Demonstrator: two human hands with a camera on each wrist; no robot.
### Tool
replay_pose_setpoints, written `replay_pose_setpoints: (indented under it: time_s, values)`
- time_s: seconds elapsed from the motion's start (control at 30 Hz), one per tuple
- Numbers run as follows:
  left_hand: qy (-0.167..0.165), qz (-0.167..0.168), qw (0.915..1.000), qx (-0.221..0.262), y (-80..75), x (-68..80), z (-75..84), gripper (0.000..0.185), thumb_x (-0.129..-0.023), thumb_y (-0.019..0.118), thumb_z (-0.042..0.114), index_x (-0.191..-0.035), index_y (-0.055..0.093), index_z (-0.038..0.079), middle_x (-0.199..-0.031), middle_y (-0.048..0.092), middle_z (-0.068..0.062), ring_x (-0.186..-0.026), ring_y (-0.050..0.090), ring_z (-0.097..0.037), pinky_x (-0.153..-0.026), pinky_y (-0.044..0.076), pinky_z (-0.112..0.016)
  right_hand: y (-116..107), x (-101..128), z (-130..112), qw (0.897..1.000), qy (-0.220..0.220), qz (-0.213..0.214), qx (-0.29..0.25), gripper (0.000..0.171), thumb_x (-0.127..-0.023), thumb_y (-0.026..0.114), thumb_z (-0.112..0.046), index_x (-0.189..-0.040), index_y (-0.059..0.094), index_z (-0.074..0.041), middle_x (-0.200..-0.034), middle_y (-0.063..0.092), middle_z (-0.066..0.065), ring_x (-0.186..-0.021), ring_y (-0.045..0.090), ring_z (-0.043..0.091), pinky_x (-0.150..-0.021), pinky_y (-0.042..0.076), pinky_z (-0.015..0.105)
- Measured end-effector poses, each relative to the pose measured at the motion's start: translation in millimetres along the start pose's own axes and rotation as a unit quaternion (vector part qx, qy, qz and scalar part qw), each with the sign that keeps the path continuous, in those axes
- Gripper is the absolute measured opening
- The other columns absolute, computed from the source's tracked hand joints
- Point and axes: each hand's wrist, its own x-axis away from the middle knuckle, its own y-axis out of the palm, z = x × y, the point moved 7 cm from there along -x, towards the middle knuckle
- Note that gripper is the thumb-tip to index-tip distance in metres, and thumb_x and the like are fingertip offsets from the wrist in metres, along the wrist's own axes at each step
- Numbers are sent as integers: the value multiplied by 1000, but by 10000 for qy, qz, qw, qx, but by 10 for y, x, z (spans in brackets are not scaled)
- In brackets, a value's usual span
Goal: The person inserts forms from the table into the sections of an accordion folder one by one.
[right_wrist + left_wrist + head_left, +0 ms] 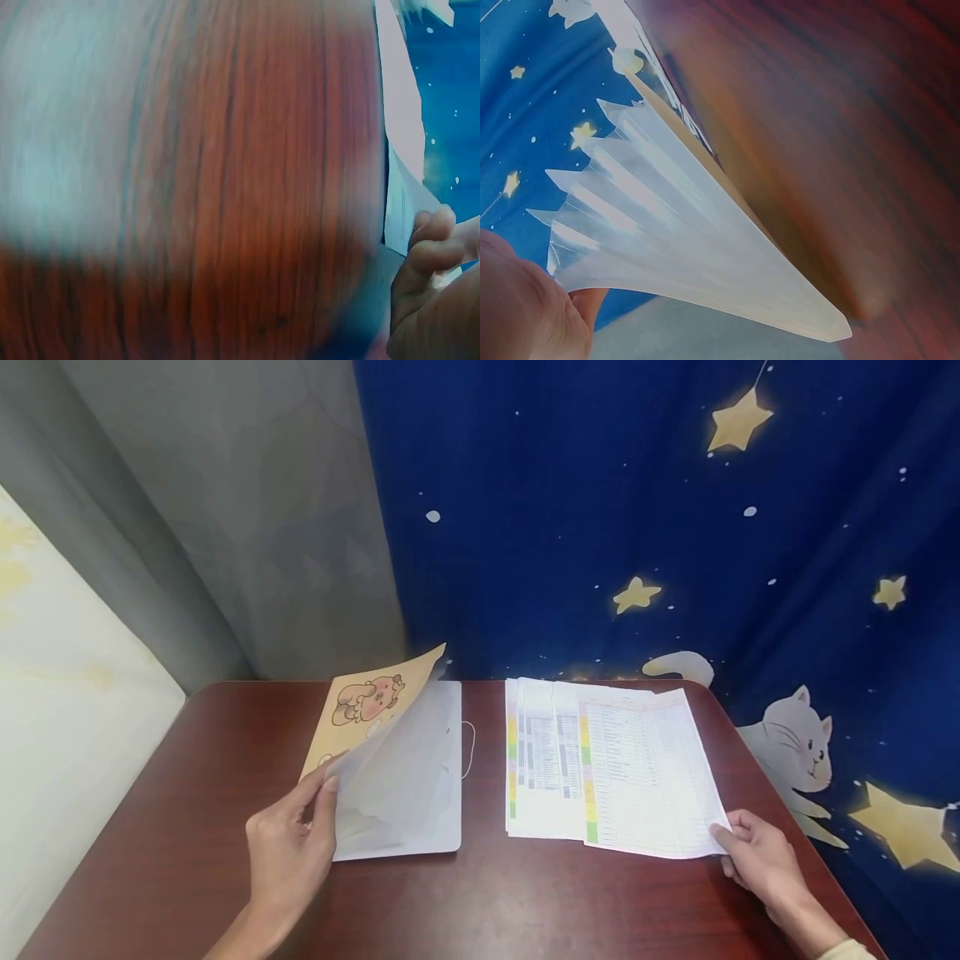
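An expanding file folder (408, 785) with a tan, pig-printed cover (363, 706) lies on the left half of the table. Between thumb and fingers, my left hand (292, 835) pinches the near edge of the cover and holds it lifted. The left wrist view shows translucent pleated pockets (645, 202) fanned out beside the left hand (532, 300). To the right, a printed sheet (637, 785) overlaps other printed papers (540, 810). My right hand (765, 860) pinches its near right corner, thumb on top. In the right wrist view, the right hand (435, 285) hides part of that corner.
The dark red wooden table (487, 910) runs up to a blue star-patterned curtain (525, 527) and a grey curtain (247, 510). A white elastic loop (471, 752) sticks out from the folder's right edge. A pale wall (67, 693) stands at the left.
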Motion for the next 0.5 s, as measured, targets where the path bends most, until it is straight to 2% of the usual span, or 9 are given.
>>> replay_pose_setpoints:
  time_s: [0.1, 0.23, 0.33, 0.5]
  values:
    - [-10, -32, 10000, -61, 0, -1, -5, 32, -91, 74, -6, -116, 82, 10, -109, 81, -16, -87, 63, 21, -59, 42, -7, 14, 13, -8, 9982, -14, -22, -603, 26, -107, 57, -18, -115, 53, 6, -64, 61, -4, -54, 53, 10, -50, 49, 28]
    - [7, -48, 9999, -115, -8, -7, -6, 30, -90, 73, -6, -115, 82, 9, -105, 82, -15, -69, 54, 14, -53, 40, -10, 18, 32, -18, 9932, -35, -73, -1162, 23, -108, 58, -14, -114, 54, 8, -69, 66, -5, -58, 59, 9, -56, 56, 28]
    - [-35, -72, 10000, -60, -5, -6, -8, 30, -91, 72, -6, -116, 82, 9, -107, 81, -16, -72, 57, 15, -58, 42, -8, 19, 49, -24, 9880, -3, -122, -1542, 21, -107, 60, -13, -111, 56, 7, -71, 68, -4, -59, 61, 9, -58, 58, 27]
    - [-80, -64, 9999, -12, 0, -5, -10, 29, -92, 72, -5, -116, 82, 9, -105, 81, -16, -69, 54, 10, -64, 41, -8, 30, 76, -20, 9763, 69, -210, -2151, 15, -106, 63, -14, -103, 59, 0, -72, 68, -5, -60, 61, 8, -57, 57, 25]
